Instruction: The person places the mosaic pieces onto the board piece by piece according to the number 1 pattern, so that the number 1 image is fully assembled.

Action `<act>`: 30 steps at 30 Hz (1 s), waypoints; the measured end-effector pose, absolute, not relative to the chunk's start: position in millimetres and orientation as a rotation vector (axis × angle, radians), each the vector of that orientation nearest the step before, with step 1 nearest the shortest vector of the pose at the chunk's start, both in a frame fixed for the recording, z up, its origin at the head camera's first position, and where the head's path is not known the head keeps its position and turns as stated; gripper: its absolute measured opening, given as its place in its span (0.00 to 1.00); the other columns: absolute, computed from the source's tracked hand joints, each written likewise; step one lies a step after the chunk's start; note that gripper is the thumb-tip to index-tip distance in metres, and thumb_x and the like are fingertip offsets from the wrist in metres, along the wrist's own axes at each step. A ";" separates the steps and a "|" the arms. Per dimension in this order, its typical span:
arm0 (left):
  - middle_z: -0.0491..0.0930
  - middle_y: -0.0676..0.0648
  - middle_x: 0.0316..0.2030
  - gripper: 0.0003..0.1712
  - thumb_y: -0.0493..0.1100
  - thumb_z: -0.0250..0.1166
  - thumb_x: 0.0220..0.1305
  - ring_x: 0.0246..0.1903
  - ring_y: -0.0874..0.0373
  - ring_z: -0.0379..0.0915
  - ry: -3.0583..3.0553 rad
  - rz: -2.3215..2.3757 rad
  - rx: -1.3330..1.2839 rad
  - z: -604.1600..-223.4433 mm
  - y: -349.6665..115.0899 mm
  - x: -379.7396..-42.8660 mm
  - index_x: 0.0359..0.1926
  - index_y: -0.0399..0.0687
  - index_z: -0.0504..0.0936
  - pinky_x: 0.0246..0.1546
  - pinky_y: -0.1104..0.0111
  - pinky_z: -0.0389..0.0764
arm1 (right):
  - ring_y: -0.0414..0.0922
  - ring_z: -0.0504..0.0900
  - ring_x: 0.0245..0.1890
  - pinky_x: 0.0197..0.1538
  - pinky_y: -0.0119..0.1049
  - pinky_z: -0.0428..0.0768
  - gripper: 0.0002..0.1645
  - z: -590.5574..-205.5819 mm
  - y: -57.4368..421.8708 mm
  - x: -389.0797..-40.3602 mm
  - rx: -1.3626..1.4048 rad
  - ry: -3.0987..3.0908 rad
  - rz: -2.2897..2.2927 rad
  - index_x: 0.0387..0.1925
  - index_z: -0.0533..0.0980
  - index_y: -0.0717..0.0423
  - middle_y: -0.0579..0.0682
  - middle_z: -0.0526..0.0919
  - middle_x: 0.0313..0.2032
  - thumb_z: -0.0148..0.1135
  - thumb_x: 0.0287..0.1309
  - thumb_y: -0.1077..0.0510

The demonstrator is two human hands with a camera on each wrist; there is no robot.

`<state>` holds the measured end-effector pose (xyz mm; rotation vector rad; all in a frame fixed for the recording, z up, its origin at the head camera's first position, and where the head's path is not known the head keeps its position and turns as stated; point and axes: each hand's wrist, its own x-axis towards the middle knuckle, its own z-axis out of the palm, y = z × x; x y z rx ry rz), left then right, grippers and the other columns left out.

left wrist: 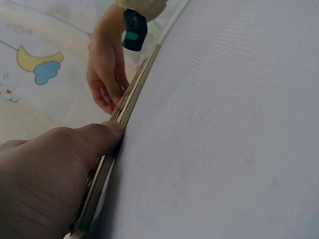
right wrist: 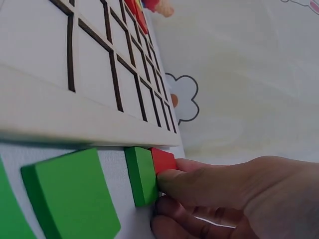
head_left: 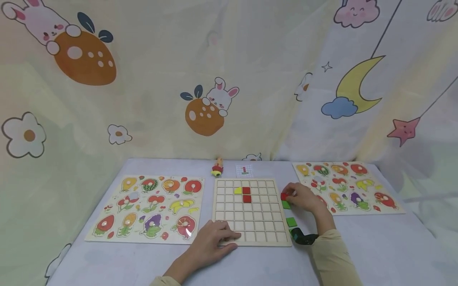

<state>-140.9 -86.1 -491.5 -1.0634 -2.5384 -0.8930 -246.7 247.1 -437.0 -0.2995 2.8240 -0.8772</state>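
A wooden grid board lies in the middle of the table, with two red square tiles and a yellow tile in its cells. My left hand rests at the board's near left corner, fingers over the top; its thumb lies along the edge in the left wrist view. Just right of the board, my right hand pinches a red tile between thumb and finger. Right beside that tile stands a green tile. Another green tile lies nearer me.
Fruit puzzle boards lie at the left and the right. Behind the grid board are a small figure toy and a card with a printed grid pattern. A printed curtain hangs behind the table.
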 end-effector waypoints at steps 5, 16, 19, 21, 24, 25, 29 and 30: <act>0.73 0.66 0.29 0.14 0.55 0.67 0.56 0.28 0.73 0.62 -2.541 -0.881 -1.065 -491.9 -86.0 -141.6 0.45 0.67 0.84 0.31 0.79 0.57 | 0.44 0.73 0.32 0.33 0.35 0.71 0.08 -437.6 246.1 -248.1 -0.281 2.823 -0.920 0.40 0.74 0.58 0.52 0.78 0.36 0.59 0.58 0.62; 0.73 0.66 0.28 0.15 0.55 0.67 0.56 0.29 0.75 0.61 -2.536 -0.867 -1.066 -492.7 -86.4 -141.6 0.46 0.67 0.84 0.32 0.79 0.57 | 0.45 0.75 0.33 0.32 0.35 0.73 0.11 -436.6 240.0 -251.0 -0.251 2.836 -1.017 0.45 0.74 0.57 0.55 0.79 0.38 0.54 0.63 0.58; 0.73 0.66 0.28 0.15 0.55 0.67 0.56 0.29 0.75 0.61 -2.527 -0.859 -1.071 -493.1 -86.3 -141.8 0.45 0.67 0.84 0.32 0.79 0.57 | 0.44 0.76 0.33 0.33 0.35 0.74 0.10 -435.1 238.0 -250.1 -0.268 2.828 -1.073 0.44 0.73 0.57 0.55 0.80 0.39 0.56 0.63 0.58; 0.72 0.66 0.28 0.15 0.55 0.68 0.56 0.29 0.75 0.61 -2.519 -0.848 -1.076 -493.3 -86.2 -142.2 0.45 0.66 0.84 0.31 0.79 0.57 | 0.44 0.78 0.33 0.34 0.34 0.75 0.10 -433.3 235.8 -249.0 -0.307 2.802 -1.126 0.43 0.73 0.57 0.55 0.80 0.39 0.57 0.62 0.58; 0.73 0.66 0.28 0.14 0.55 0.67 0.56 0.29 0.75 0.61 -2.516 -0.841 -1.081 -493.3 -86.3 -142.5 0.45 0.66 0.84 0.32 0.79 0.57 | 0.45 0.79 0.33 0.36 0.33 0.77 0.10 -431.7 230.9 -247.3 -0.395 2.735 -1.208 0.43 0.73 0.57 0.55 0.79 0.39 0.57 0.62 0.57; 0.73 0.66 0.28 0.14 0.55 0.67 0.56 0.29 0.75 0.61 -2.518 -0.840 -1.081 -493.2 -86.4 -142.5 0.45 0.66 0.84 0.32 0.79 0.57 | 0.45 0.79 0.33 0.37 0.32 0.77 0.10 -431.2 228.7 -246.8 -0.425 2.709 -1.231 0.43 0.73 0.58 0.56 0.78 0.40 0.57 0.63 0.57; 0.73 0.66 0.28 0.14 0.55 0.67 0.56 0.29 0.75 0.61 -2.529 -0.848 -1.082 -492.6 -86.4 -142.4 0.45 0.67 0.84 0.31 0.79 0.57 | 0.46 0.78 0.33 0.36 0.33 0.77 0.10 -431.5 219.1 -245.3 -0.483 2.656 -1.254 0.42 0.74 0.59 0.56 0.78 0.38 0.57 0.62 0.57; 0.73 0.66 0.28 0.14 0.55 0.67 0.56 0.29 0.75 0.61 -2.529 -0.847 -1.083 -492.6 -86.3 -142.4 0.45 0.67 0.84 0.31 0.79 0.57 | 0.46 0.77 0.33 0.35 0.33 0.77 0.10 -431.5 216.5 -244.8 -0.487 2.658 -1.244 0.42 0.74 0.59 0.55 0.78 0.38 0.57 0.62 0.58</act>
